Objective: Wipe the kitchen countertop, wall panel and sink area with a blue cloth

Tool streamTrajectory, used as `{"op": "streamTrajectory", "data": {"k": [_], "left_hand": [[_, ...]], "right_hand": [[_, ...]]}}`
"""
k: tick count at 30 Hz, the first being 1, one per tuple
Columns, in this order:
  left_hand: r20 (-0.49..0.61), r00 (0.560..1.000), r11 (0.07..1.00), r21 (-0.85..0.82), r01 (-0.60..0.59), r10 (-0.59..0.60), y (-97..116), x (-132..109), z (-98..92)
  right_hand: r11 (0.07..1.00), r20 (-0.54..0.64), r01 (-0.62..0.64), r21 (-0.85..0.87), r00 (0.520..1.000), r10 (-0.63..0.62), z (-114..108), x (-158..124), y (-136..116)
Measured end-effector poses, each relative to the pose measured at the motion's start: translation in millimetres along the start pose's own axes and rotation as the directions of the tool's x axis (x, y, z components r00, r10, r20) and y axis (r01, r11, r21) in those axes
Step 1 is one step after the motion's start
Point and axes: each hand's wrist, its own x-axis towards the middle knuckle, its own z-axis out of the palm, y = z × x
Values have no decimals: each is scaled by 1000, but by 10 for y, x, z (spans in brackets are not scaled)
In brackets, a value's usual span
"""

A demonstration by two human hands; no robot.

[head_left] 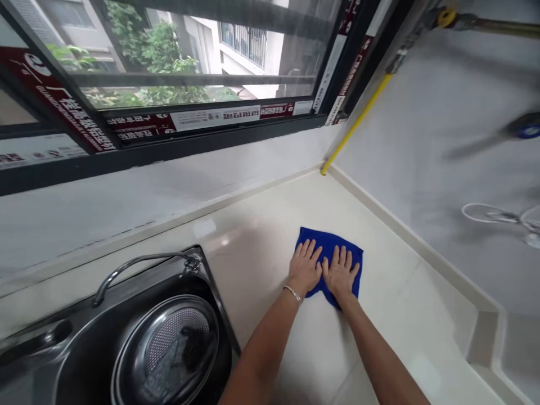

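Observation:
A blue cloth [327,238] lies spread on the cream countertop [257,253], right of the sink. My left hand [304,269] presses flat on its left part, fingers spread, with a silver bracelet at the wrist. Beside it, my right hand [341,273] rests flat on the cloth's right part, fingers also spread. The two thumbs are close together near the middle. Neither hand grips the cloth; both palms face down on it.
A steel sink [213,281] with a curved faucet [143,259] stands at left, holding a perforated metal strainer [179,337]. A yellow gas pipe [358,121] meets the counter's back corner. The dark-framed window [211,135] runs along the back; a white cable [485,211] hangs by the right wall.

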Motion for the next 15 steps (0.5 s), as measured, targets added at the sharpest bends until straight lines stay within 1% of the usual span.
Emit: {"op": "streamTrajectory", "data": {"k": [4,8,12,15], "left_hand": [[-88,991,994,22,103,-101,-569,54,-316],[-168,963,971,77,225,-210,-1079,-60,-672],[-229,918,923,141,359,-323,-1455,-303,-1016],[-228,892,883,183,433,-390,-1609,-518,-1225]], "right_hand": [[992,6,122,33,992,-123,-16,314,-686],[955,-14,282,92,959,-282,-32,452,-1384],[876,-50,452,168,891,-451,-60,437,-1969],[795,-50,565,220,821,-569,-110,393,-2219]]}}
